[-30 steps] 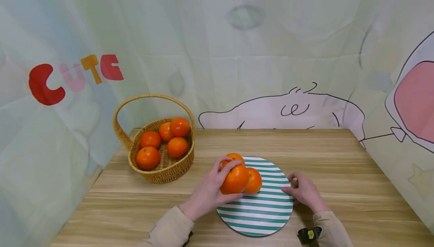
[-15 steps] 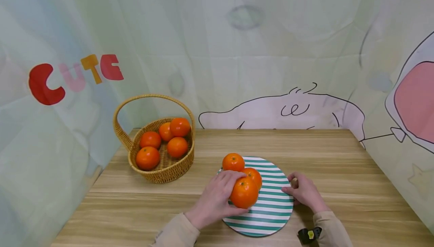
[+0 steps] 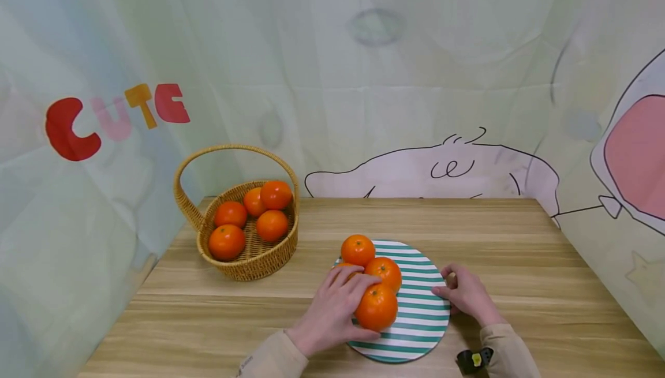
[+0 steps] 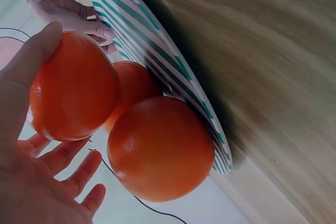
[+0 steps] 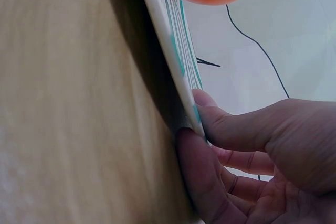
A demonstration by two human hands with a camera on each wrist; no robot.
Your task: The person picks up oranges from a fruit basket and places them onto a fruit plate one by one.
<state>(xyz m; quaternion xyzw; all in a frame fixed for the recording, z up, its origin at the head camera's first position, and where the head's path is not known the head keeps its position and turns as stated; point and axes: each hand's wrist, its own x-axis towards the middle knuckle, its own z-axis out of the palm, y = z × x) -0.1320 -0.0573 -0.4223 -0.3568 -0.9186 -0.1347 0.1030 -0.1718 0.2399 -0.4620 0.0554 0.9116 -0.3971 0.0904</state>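
Left of the flat, round plate (image 3: 418, 303), a woven wicker basket (image 3: 265, 264) holds 5 glossy oranges (image 3: 227, 242). Over the plate's left half, the left hand (image 3: 332, 311) grips 1 smooth orange (image 3: 376, 311), stem upward, between thumb and fingers; 3 other oranges (image 3: 358, 250) crowd beyond. The plate's stripes run crosswise; the right hand (image 3: 464, 292) pinches its right edge.

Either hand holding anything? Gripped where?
Left hand: the nearest orange fruit, around its left side. Right hand: the striped plate, pinched by its right rim.

left hand (image 3: 335, 310) + front orange (image 3: 377, 307): shifted nearer person | far orange (image 3: 358, 249): uncovered
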